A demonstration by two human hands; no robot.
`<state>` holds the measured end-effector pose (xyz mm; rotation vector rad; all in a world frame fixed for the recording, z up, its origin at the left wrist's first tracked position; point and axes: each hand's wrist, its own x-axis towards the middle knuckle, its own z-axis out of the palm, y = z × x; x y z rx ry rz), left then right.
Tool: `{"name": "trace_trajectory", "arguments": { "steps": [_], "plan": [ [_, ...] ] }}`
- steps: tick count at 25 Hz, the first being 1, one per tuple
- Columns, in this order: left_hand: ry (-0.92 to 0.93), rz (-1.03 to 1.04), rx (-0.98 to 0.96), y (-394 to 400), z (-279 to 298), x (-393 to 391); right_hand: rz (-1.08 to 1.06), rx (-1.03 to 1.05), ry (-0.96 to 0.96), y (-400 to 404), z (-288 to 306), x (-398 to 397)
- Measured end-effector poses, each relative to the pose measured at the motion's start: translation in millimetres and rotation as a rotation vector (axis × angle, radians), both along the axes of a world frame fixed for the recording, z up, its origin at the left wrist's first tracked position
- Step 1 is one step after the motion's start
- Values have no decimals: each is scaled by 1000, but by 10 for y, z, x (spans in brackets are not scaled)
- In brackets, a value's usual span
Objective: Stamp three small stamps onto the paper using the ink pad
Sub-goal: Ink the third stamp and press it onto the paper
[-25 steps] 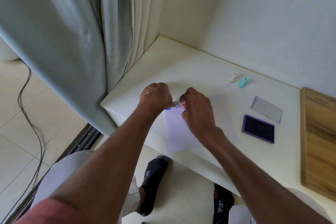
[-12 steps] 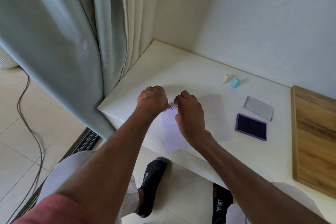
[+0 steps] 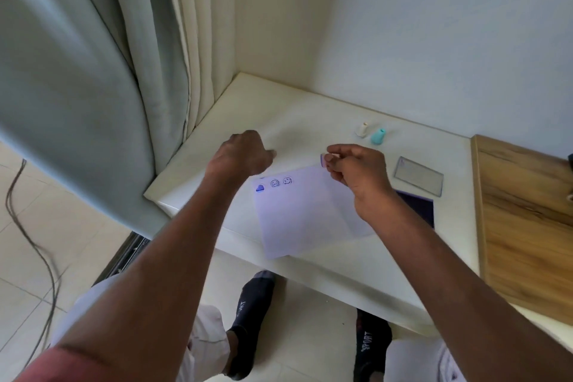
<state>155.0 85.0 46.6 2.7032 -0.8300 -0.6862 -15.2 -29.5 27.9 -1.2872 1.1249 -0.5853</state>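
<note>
A white paper lies at the table's front edge, with a blue heart print and two smiley prints along its far left edge. My right hand pinches a small purple stamp, lifted just above the paper's far edge. My left hand hovers left of the paper, fingers curled, holding nothing visible. A cream stamp and a teal stamp stand further back. The dark purple ink pad lies open to the right, partly hidden by my right wrist.
The ink pad's clear lid lies behind the pad. A wooden board covers the table's right side. A grey curtain hangs at the left, walls close the back, and a cable runs over the tiled floor.
Both hands have left the paper: the right lifted the purple stamp up and to the right, the left drew away to the left. Three prints are now uncovered.
</note>
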Motion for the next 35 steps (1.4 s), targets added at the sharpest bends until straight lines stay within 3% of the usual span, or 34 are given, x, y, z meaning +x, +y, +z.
{"name": "trace_trajectory", "arguments": {
  "steps": [5,11,15,18,24,29,35],
  "plan": [
    [545,228,-459,-345,139,-327,-58,382,-179,-172,65,-233],
    [1047,418,-873,-688,134,-738,-137,426,-286,-362,163,-367],
    [1116,523,-986,-783,-50,-826,-164,401,-312,-423,181,-408],
    [1167,651,-1019,-828,-163,-852,-167,273,-238,-422,157,-380],
    [1188,638,-992,-866,-205,-918,-92,90,-142,-402,108,-336],
    [1060,629,-1003,-846,-265,-917,-67,161,-172,-364,107,-331],
    [1061,556,-996,-839,-255,-911,-99,296,-277,-380,100,-326]
  ]
}}
